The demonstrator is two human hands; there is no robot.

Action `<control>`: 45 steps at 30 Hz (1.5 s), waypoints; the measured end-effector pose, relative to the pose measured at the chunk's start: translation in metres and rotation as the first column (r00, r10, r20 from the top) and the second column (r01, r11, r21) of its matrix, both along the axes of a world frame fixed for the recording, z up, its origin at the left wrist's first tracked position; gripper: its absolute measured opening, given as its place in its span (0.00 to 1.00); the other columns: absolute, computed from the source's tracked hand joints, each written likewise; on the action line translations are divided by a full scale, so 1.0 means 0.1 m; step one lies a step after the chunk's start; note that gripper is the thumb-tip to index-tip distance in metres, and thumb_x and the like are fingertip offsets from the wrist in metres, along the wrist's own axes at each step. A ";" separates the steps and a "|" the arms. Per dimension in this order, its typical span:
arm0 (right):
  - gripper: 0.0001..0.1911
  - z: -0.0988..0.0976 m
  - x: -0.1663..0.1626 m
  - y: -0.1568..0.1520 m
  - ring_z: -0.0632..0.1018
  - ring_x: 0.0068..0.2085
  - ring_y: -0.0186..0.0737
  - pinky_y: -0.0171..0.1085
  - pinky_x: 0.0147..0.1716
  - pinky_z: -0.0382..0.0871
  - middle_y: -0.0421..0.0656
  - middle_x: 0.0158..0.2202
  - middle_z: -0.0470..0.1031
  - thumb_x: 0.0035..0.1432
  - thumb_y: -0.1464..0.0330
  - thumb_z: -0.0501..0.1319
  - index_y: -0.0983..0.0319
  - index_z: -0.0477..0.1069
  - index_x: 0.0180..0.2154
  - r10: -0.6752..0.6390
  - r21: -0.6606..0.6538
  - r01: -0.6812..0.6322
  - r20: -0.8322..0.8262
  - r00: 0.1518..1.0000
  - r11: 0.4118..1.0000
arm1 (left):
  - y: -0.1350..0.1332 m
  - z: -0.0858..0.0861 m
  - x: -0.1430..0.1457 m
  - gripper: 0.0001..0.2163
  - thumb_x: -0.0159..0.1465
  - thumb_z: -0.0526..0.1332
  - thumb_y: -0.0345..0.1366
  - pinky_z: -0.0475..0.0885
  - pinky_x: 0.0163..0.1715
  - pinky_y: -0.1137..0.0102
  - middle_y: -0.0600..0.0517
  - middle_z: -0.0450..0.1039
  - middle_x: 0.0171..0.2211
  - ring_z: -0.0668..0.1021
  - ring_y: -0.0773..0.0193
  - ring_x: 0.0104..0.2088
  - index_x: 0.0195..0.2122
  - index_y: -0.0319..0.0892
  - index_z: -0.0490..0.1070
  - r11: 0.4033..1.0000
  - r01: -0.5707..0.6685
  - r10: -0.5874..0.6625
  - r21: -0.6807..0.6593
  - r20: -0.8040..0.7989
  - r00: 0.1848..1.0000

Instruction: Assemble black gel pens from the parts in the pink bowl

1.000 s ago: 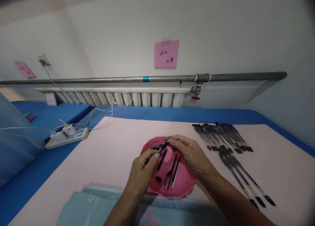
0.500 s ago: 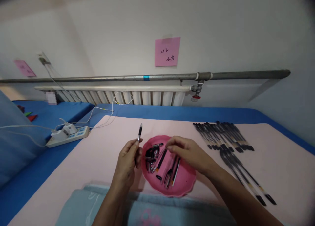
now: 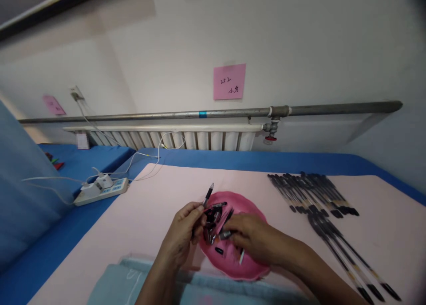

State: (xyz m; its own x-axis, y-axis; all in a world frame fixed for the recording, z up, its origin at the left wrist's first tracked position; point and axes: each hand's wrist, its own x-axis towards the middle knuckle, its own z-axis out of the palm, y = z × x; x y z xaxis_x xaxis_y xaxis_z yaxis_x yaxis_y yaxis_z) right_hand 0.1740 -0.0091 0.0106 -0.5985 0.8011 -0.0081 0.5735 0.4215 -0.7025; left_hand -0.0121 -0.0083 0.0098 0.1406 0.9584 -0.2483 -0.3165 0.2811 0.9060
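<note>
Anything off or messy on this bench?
Nothing spilled or broken. The lower pens at the right of the mat lie fanned and skewed, unlike the tidy row above. The loose parts sit inside the pink tray; the left hand grips one pen piece.

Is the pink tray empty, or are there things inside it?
Not empty: black pen parts lie in the pink tray, and the right hand reaches among them.

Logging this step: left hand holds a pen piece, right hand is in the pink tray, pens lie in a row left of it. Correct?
No: the head view shows the row of pens right of the pink tray, not left; left hand holds the pen piece, right hand is in the tray.
</note>
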 end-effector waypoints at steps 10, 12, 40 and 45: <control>0.09 0.29 0.23 0.18 0.66 0.23 0.33 0.33 0.24 0.58 0.35 0.21 0.67 0.47 0.62 0.62 0.60 0.71 0.29 -0.565 -0.330 0.460 -0.539 0.625 0.824 | -0.04 -0.02 0.00 0.14 0.51 0.66 0.45 0.39 0.13 0.77 0.61 0.62 0.16 0.53 0.80 0.12 0.30 0.40 0.67 0.990 0.135 -0.137 -0.047 -0.035 0.990; 0.09 0.30 0.24 0.18 0.66 0.24 0.33 0.34 0.24 0.58 0.36 0.22 0.68 0.46 0.62 0.62 0.60 0.72 0.30 -0.565 -0.340 0.455 -0.565 0.601 0.823 | -0.04 -0.01 0.01 0.16 0.50 0.66 0.46 0.39 0.13 0.76 0.60 0.62 0.16 0.53 0.80 0.11 0.31 0.39 0.68 0.985 0.162 -0.166 -0.057 -0.061 0.984; 0.06 0.32 0.24 0.17 0.67 0.25 0.36 0.36 0.28 0.60 0.37 0.23 0.70 0.46 0.66 0.58 0.58 0.73 0.28 -0.506 -0.285 0.420 -0.560 0.656 0.861 | -0.09 0.08 0.04 0.12 0.48 0.68 0.41 0.47 0.17 0.77 0.60 0.59 0.13 0.58 0.75 0.15 0.30 0.39 0.74 0.992 0.123 -0.120 0.035 -0.084 0.989; 0.07 0.35 0.22 0.13 0.71 0.30 0.39 0.37 0.33 0.63 0.39 0.25 0.72 0.49 0.67 0.58 0.59 0.74 0.25 -0.353 -0.161 0.314 -0.425 0.833 0.936 | -0.08 0.07 0.03 0.10 0.48 0.69 0.38 0.54 0.19 0.77 0.58 0.65 0.15 0.62 0.74 0.17 0.29 0.39 0.75 0.989 0.118 -0.111 0.089 -0.080 0.991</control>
